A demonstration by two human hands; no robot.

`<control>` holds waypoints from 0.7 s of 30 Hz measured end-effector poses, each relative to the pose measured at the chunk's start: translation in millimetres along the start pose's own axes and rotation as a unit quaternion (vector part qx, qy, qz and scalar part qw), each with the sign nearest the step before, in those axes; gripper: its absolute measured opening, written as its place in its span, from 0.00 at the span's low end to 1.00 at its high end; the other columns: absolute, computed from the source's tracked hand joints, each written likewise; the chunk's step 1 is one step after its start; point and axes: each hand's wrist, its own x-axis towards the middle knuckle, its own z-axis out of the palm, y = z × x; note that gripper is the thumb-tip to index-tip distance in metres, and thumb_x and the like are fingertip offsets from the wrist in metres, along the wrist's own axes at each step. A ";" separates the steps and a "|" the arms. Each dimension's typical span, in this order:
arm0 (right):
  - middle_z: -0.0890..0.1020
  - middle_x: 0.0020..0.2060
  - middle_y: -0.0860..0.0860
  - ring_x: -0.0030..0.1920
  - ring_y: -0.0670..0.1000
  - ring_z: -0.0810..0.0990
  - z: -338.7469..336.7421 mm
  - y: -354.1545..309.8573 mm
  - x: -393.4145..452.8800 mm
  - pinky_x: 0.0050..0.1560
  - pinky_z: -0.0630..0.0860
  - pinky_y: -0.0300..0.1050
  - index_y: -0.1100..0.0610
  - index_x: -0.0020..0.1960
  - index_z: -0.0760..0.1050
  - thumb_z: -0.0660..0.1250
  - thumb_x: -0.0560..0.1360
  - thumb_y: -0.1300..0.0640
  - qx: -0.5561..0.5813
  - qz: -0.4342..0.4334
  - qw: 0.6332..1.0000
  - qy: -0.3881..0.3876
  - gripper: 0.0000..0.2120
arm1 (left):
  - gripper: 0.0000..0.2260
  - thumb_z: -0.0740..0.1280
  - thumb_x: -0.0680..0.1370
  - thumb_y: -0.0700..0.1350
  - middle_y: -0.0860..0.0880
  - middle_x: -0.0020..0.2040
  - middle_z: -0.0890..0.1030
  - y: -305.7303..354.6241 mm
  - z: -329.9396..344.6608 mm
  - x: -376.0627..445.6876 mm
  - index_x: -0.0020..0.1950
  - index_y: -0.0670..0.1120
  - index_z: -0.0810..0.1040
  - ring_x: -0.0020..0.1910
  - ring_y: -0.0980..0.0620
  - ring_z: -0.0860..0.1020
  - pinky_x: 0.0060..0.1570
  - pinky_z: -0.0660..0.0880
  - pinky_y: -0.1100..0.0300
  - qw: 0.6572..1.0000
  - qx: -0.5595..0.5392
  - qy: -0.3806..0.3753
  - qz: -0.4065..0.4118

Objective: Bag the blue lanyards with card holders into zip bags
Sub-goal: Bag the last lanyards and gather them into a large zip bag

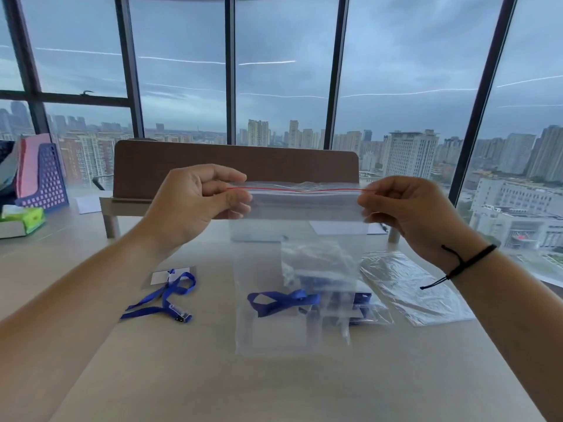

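Observation:
I hold a clear zip bag [292, 330] up in front of me by its red-lined top edge. My left hand [195, 202] pinches the left end of the zip and my right hand [405, 211] pinches the right end. A blue lanyard [283, 301] with a card holder hangs low inside the bag. On the table to the left, a second blue lanyard [166, 295] lies loose beside its clear card holder [167, 277].
Bagged lanyards [362, 309] and an empty clear bag [411, 287] lie on the wooden table [274, 388] at the right. A brown desk riser [234, 166] stands behind. A blue file rack [42, 178] and a green box [24, 219] sit far left.

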 end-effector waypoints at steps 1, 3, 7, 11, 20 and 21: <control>0.83 0.31 0.55 0.31 0.51 0.81 0.5 3.7 0.1 0.36 0.81 0.40 0.63 0.42 0.80 0.74 0.63 0.62 0.005 0.004 1.000 0.005 0.09 | 0.15 0.74 0.70 0.43 0.44 0.43 0.87 -3.9 3.1 -0.7 0.56 0.40 0.82 0.42 0.45 0.86 0.46 0.84 0.52 1.000 -0.012 0.007 -0.006; 0.83 0.32 0.55 0.31 0.52 0.82 1.0 10.8 0.3 0.36 0.82 0.42 0.63 0.43 0.79 0.73 0.64 0.62 0.023 0.014 1.000 0.014 0.09 | 0.17 0.75 0.70 0.45 0.44 0.45 0.87 -14.1 8.9 -4.9 0.56 0.41 0.81 0.44 0.45 0.86 0.49 0.83 0.52 0.999 -0.026 -0.002 -0.028; 0.84 0.34 0.57 0.32 0.54 0.83 -0.6 20.0 3.0 0.40 0.84 0.48 0.60 0.45 0.77 0.70 0.72 0.66 0.052 0.024 0.998 0.029 0.03 | 0.20 0.76 0.68 0.51 0.47 0.45 0.88 -51.7 26.5 -22.0 0.59 0.48 0.81 0.47 0.48 0.86 0.55 0.81 0.51 0.985 0.041 -0.112 -0.124; 0.85 0.40 0.61 0.39 0.58 0.85 -4.0 32.1 9.0 0.45 0.84 0.53 0.61 0.49 0.77 0.70 0.74 0.61 0.068 0.046 0.995 0.055 0.05 | 0.06 0.70 0.78 0.41 0.43 0.42 0.87 -85.8 57.1 -30.1 0.50 0.41 0.84 0.43 0.45 0.86 0.49 0.83 0.48 0.972 -0.002 -0.120 -0.202; 0.85 0.44 0.64 0.41 0.59 0.85 -14.9 135.1 -23.2 0.47 0.83 0.54 0.68 0.53 0.78 0.72 0.71 0.61 -0.008 0.318 0.946 -0.066 0.14 | 0.10 0.65 0.82 0.44 0.45 0.40 0.86 -128.2 91.9 -7.9 0.46 0.42 0.83 0.33 0.44 0.83 0.38 0.78 0.54 0.975 0.012 -0.043 -0.217; 0.85 0.42 0.63 0.38 0.58 0.84 -17.5 139.6 -20.3 0.43 0.83 0.53 0.68 0.52 0.78 0.71 0.72 0.61 -0.011 0.322 0.945 -0.056 0.13 | 0.10 0.64 0.82 0.44 0.45 0.40 0.86 -129.7 94.5 -3.9 0.47 0.42 0.83 0.31 0.47 0.83 0.38 0.79 0.55 0.975 0.011 -0.038 -0.218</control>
